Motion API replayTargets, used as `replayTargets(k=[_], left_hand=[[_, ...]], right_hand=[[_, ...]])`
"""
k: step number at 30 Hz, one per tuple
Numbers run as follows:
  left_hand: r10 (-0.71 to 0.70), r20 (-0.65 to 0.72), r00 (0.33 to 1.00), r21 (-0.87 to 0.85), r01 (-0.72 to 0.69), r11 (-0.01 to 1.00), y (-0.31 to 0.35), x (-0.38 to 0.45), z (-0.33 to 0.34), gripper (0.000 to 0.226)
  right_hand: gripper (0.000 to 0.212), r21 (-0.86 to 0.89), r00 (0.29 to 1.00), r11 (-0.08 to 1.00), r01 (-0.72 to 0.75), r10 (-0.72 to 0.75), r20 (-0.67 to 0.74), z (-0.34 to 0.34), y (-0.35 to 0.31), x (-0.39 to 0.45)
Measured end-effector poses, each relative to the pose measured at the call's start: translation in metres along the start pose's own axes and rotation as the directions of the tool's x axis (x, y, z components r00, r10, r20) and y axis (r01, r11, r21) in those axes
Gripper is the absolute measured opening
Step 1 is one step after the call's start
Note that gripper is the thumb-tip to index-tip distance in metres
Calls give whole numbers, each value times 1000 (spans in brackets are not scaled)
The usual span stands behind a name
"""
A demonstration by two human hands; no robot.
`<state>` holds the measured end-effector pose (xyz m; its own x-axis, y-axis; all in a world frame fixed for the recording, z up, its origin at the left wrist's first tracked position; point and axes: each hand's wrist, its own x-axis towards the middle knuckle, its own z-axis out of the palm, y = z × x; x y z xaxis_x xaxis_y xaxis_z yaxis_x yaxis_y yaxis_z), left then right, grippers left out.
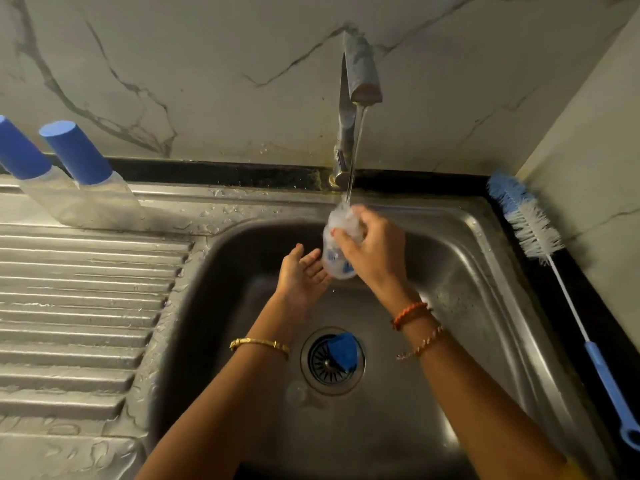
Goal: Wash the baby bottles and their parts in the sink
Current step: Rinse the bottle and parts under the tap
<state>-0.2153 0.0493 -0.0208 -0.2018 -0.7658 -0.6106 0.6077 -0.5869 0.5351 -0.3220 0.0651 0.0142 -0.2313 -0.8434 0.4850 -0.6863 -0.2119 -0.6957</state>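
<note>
1. Under the tap (360, 81), a clear baby bottle (337, 249) is gripped by the right hand (370, 251), fingers curled round it, in the running water.
2. Just left of the tap's stream, the left hand (301, 275) is held palm-up, fingers relaxed, touching the bottle's base.
3. Well left of the tap, two capped bottles (79, 178) are stood on the sink (485, 271) ledge.
4. Right of the tap, a bottle brush (540, 237) is laid.
5. Below the tap, a blue part (341, 351) is seen on the drain.
</note>
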Motion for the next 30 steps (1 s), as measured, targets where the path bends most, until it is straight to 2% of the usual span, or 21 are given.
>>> replayTargets(k=[4,6,8,9,10,11,12,13,14,15,16,17,18,19,20,21,22,25,27,29,30], left_hand=[[24,143,989,51,-31,998,2,-5,4,46],[117,220,968,125,-147,981,-2,-7,9,44],[328,259,908,217,-385,897,-3,-9,15,34],[472,302,828,317,-555,769,-1,-9,19,31],[583,401,707,446,-706,550,3,-8,25,33],[611,539,580,562,-788,252,8,-6,30,37],[567,671,477,621,-779,-80,11,-4,36,41],[478,787,391,587,-713,-383,14,-2,40,42],[383,862,333,505,-634,-586,16,1,43,40],[345,887,307,462,-584,-667,18,5,44,38],[388,866,315,499,-591,-634,20,7,43,34],[502,801,327,577,-646,-500,20,8,42,30],[632,685,362,647,-701,-299,19,7,39,26],[720,532,445,687,-724,-60,16,6,36,23],[739,376,559,680,-708,190,14,5,34,20],[712,238,661,634,-660,402,12,5,32,20],[666,126,735,576,-601,554,12,6,32,23],[453,-74,888,466,-371,803,19,3,32,28],[183,-119,976,357,-130,925,29,-2,29,37],[-135,53,989,252,117,961,39,-8,25,43],[-245,177,953,243,199,949,41,-11,23,43]], right_hand=[[41,77,999,997,-31,33,-29,2,-4,1],[37,151,980,969,-197,190,59,2,-3,1],[24,341,899,833,-436,419,126,4,0,2],[17,444,822,704,-554,547,159,3,1,4],[13,536,706,517,-667,669,233,2,1,6],[14,607,585,293,-738,726,361,0,3,8],[17,650,496,74,-756,712,496,-2,7,11],[22,662,460,-65,-747,667,586,-4,9,13],[27,662,442,-147,-735,636,632,-5,12,15],[30,657,425,-183,-731,632,648,-4,12,16],[28,651,412,-207,-731,627,662,-1,13,19],[25,649,397,-248,-719,620,677,1,12,19],[23,655,370,-306,-691,629,684,4,8,21],[25,675,359,-314,-668,659,661,8,4,23],[26,699,375,-247,-671,701,607,12,1,25],[23,706,419,-116,-699,734,535,15,-3,26],[16,703,490,36,-710,743,456,21,-5,27],[10,666,768,463,-585,579,273,25,-15,30],[14,653,899,622,-432,354,258,21,-16,36],[12,650,941,709,-272,56,333,12,-19,45],[11,651,908,728,-213,-99,407,7,-22,50]])
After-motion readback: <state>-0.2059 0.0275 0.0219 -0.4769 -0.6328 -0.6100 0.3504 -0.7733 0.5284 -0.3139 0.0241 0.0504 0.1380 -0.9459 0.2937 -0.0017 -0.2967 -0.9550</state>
